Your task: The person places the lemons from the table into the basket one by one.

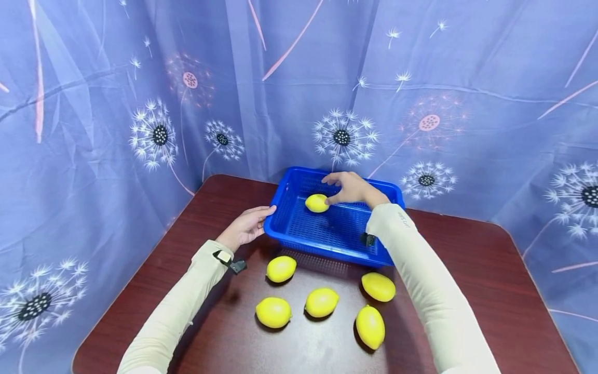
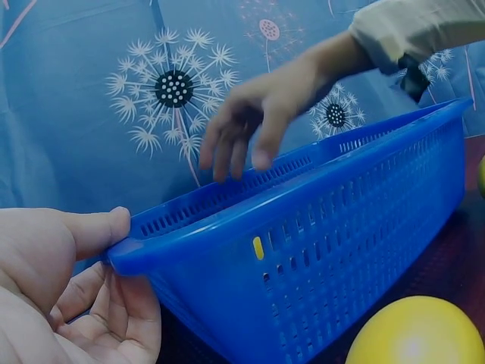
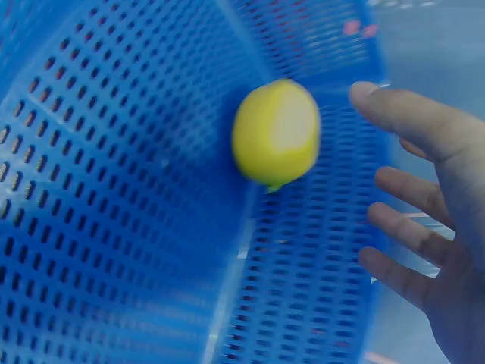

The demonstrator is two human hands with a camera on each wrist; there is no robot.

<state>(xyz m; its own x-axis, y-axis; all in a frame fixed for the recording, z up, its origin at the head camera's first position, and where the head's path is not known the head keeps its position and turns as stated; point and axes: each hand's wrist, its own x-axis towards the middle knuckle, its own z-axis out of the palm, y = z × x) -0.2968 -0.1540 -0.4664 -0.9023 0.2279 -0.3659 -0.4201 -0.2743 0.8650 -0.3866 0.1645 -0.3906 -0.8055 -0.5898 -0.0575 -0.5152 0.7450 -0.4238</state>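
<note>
A blue perforated basket [image 1: 322, 243] stands on the dark red table [image 1: 467, 270]. My left hand [image 1: 247, 226] grips its near left corner, thumb [image 2: 91, 227] on top of the rim and fingers beneath. One yellow lemon [image 1: 316, 203] lies inside the basket, at the back. My right hand [image 1: 345, 188] hovers just right of it with fingers spread and holds nothing. In the right wrist view the lemon [image 3: 276, 135] is blurred and apart from the fingers [image 3: 409, 114].
Several more lemons lie on the table in front of the basket, among them one [image 1: 281, 268] near my left wrist and one [image 1: 370, 326] closest to me. A blue dandelion-print curtain [image 1: 140, 104] closes off the back and sides.
</note>
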